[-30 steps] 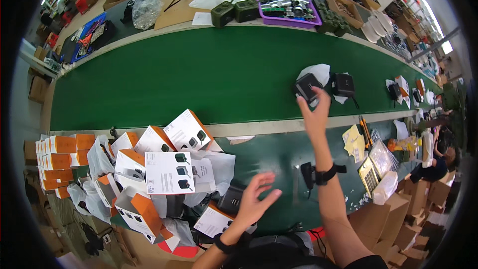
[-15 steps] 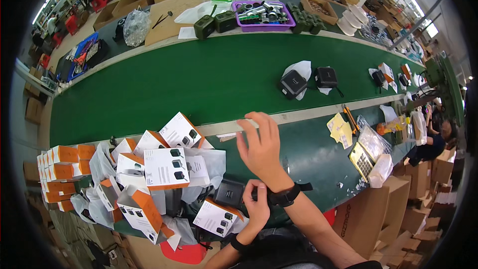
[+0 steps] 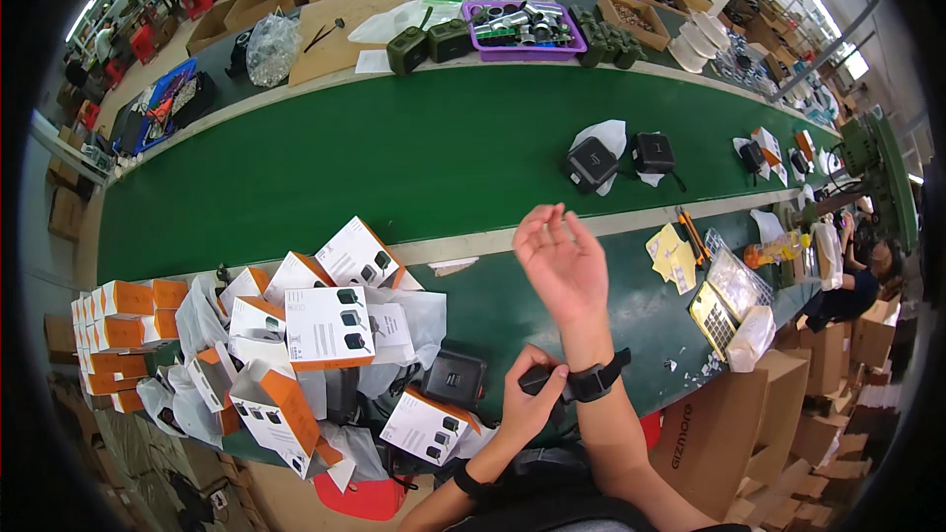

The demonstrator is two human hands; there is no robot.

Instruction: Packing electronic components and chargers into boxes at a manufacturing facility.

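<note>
My right hand (image 3: 567,261) is raised palm up over the near edge of the green belt, fingers apart and slightly curled, holding nothing. A black strap with a dark device (image 3: 594,381) goes around its wrist. Beside that wrist, my left hand (image 3: 530,399) is closed on a small black block (image 3: 537,379); whether the block joins the strap cannot be made out. A black band (image 3: 473,481) circles my left wrist. To the left of my left hand lie a black boxy device (image 3: 456,377) and a white-and-orange carton (image 3: 429,429).
White-and-orange cartons (image 3: 328,327) and clear plastic bags crowd the bench's left side. Two black devices (image 3: 591,164) lie on the green belt (image 3: 345,148). Right of my hands are yellow papers (image 3: 674,256) and a yellow card (image 3: 711,320). A purple tray (image 3: 522,52) stands beyond the belt.
My right hand has turned from back up to palm up and moved right. The left hand has shifted right along with the wrist, still closed. On the belt, the black devices sit slightly further right.
</note>
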